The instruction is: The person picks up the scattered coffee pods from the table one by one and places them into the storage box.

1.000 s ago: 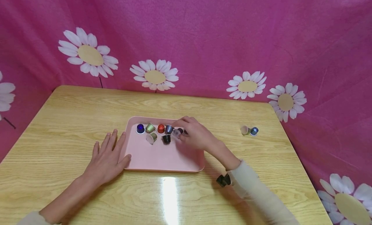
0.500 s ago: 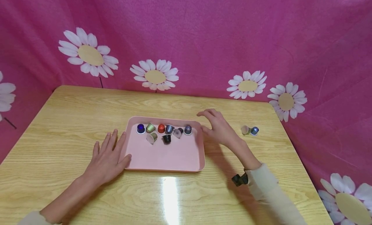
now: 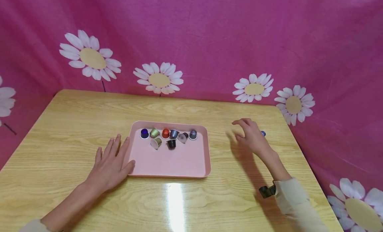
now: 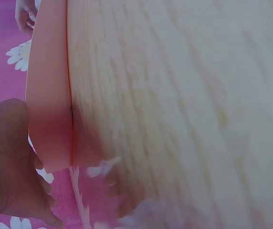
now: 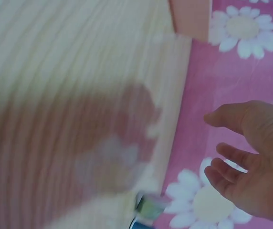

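A pink tray point(image 3: 167, 165) lies on the wooden table with several coffee capsules along its far half. Among them are a purple-blue capsule point(image 3: 144, 133), a red one point(image 3: 165, 133), a black one point(image 3: 171, 144) and a dark grey-blue one point(image 3: 192, 134) near the right rim. My left hand point(image 3: 111, 163) rests at the tray's left edge, fingers straight and spread. To the right of the tray, my right hand point(image 3: 252, 137) is above the table, fingers loosely bent, holding nothing. Just beyond it shows a blue capsule point(image 3: 263, 133); a green capsule point(image 5: 149, 206) beside it appears in the right wrist view.
The wooden table point(image 3: 89, 112) ends against a magenta cloth point(image 3: 203, 42) with white daisies, hanging behind it and at both sides. Bare wood lies between the tray and the right hand. A dark strap piece point(image 3: 267, 191) hangs at the right wrist.
My right hand has left the dark grey-blue capsule in the tray and moved right, now covering part of the capsule pair there. The left hand has stayed still.
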{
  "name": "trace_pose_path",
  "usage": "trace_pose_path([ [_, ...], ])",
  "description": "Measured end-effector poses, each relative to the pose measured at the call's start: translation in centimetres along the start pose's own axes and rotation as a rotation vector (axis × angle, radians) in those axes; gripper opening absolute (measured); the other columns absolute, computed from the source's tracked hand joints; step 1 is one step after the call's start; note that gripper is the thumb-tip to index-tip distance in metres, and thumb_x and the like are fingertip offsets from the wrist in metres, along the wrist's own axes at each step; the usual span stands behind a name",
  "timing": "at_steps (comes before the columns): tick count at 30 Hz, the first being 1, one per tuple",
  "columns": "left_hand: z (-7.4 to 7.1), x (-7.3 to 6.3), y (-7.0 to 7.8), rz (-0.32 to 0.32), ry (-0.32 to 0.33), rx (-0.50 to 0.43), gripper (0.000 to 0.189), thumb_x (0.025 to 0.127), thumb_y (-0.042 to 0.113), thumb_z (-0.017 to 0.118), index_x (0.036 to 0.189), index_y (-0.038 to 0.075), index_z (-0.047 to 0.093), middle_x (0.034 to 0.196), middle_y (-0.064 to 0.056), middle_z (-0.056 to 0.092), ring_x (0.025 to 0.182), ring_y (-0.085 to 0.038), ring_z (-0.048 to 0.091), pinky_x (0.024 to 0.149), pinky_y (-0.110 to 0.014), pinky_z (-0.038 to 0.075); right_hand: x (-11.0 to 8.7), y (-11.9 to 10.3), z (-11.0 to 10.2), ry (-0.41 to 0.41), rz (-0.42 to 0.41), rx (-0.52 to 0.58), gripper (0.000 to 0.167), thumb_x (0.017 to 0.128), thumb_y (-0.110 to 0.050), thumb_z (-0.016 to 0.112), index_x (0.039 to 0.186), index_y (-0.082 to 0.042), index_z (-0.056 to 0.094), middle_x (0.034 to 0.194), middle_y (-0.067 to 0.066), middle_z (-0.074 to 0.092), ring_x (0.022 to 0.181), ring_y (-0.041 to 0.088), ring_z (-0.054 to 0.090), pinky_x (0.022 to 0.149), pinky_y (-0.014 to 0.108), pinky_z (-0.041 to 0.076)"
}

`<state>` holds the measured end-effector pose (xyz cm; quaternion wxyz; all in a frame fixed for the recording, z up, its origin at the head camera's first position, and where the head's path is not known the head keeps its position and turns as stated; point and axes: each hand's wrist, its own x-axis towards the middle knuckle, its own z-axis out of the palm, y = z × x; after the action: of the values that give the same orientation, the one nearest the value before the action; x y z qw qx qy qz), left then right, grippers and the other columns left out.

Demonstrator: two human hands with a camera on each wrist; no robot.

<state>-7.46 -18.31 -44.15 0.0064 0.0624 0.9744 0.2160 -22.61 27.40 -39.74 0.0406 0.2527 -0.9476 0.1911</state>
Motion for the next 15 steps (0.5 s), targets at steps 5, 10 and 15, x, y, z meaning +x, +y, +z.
trace_pose_path([
  [5, 0.0, -0.1, -0.1, -0.002, 0.003, -0.001, 0.079, 0.099, 0.043, 0.053, 0.158, 0.001, 0.021, 0.16, -0.031, 0.009, 0.146, -0.051, 0.007, 0.107, -0.074, 0.001, -1.0, 1.6, -0.6, -0.007, 0.11, -0.038, 0.043, 0.086, 0.004, 0.071, 0.127, 0.0, 0.058, 0.127, 0.027, 0.05, 0.114, 0.049, 0.046, 0.085, 0.062, 0.046],
  [10, 0.1, -0.1, -0.2, -0.004, 0.003, 0.001, 0.079, 0.099, 0.043, 0.053, 0.158, 0.001, 0.021, 0.16, -0.031, 0.01, 0.145, -0.051, 0.007, 0.107, -0.074, 0.002, -1.4, 2.8, -0.9, -0.027, 0.182, -0.052, 0.045, 0.084, 0.003, 0.07, 0.127, 0.002, 0.057, 0.126, 0.031, 0.049, 0.111, 0.048, 0.05, 0.085, 0.062, 0.047],
  [15, 0.3, -0.2, -0.2, 0.0, 0.008, -0.001, 0.079, 0.099, 0.043, 0.054, 0.158, 0.001, 0.022, 0.16, -0.031, 0.01, 0.145, -0.051, 0.008, 0.107, -0.074, 0.002, -1.5, 3.6, -1.2, -0.023, 0.201, -0.024, 0.043, 0.086, 0.003, 0.066, 0.128, 0.005, 0.056, 0.126, 0.033, 0.049, 0.106, 0.047, 0.051, 0.086, 0.06, 0.045],
])
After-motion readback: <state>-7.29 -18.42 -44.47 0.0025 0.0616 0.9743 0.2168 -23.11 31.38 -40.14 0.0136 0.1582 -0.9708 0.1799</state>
